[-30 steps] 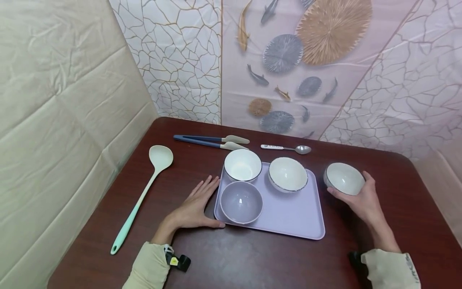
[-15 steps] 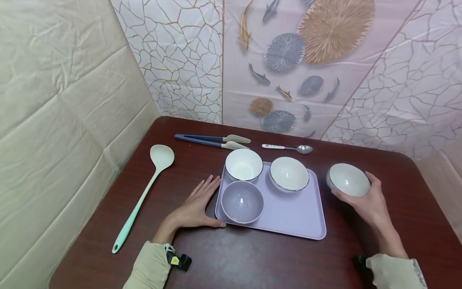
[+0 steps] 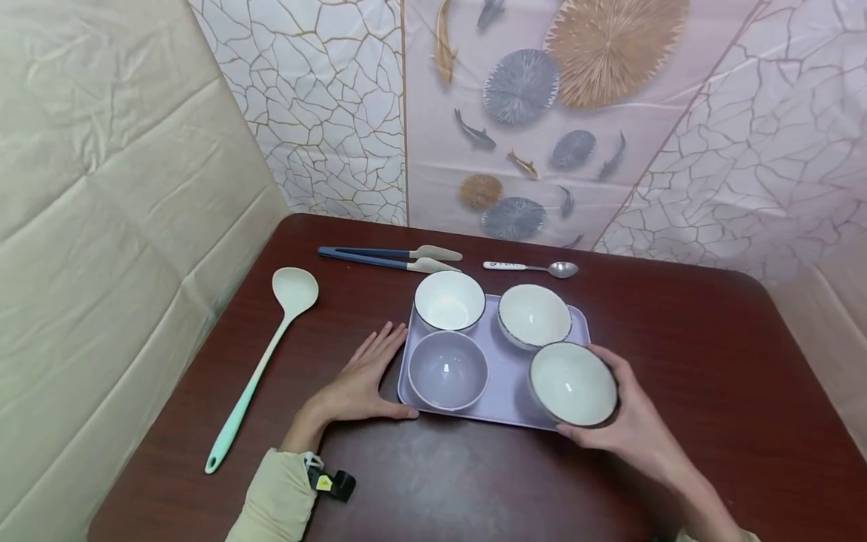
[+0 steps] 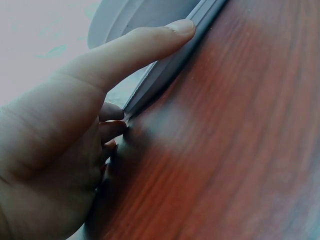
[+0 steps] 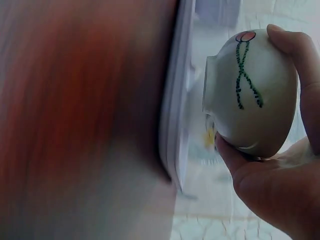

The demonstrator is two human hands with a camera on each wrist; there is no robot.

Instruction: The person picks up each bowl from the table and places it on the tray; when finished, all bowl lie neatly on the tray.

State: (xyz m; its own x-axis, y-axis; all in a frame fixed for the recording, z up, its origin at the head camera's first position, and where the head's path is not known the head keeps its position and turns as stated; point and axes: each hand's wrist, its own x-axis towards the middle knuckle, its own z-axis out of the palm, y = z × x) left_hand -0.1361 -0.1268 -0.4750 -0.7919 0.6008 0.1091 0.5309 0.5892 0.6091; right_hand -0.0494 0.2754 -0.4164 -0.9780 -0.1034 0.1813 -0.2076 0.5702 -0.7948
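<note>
My right hand [image 3: 633,425] grips a white bowl [image 3: 572,382] by its side, above the front right part of the lilac tray [image 3: 503,380]. In the right wrist view this bowl [image 5: 250,100] shows a painted green and red pattern and a gap between its foot and the tray. My left hand [image 3: 362,385] is spread at the tray's left end, its thumb on the front rim. On the tray's left side, a grey-purple bowl [image 3: 448,370] stands before a dark-rimmed white bowl [image 3: 450,301]. Another white bowl [image 3: 534,316] with a speckled rim stands at the back right.
Blue-handled tongs [image 3: 379,257] lie behind the tray, beside a white-handled spoon [image 3: 531,267]. A long pale green ladle [image 3: 260,365] lies to the left on the dark wooden table [image 3: 433,482]. Fabric-covered walls [image 3: 339,113] stand behind and at both sides.
My right hand has carried the white bowl leftward from the table at the right to over the tray's front right part. The left hand stays at the tray's left end.
</note>
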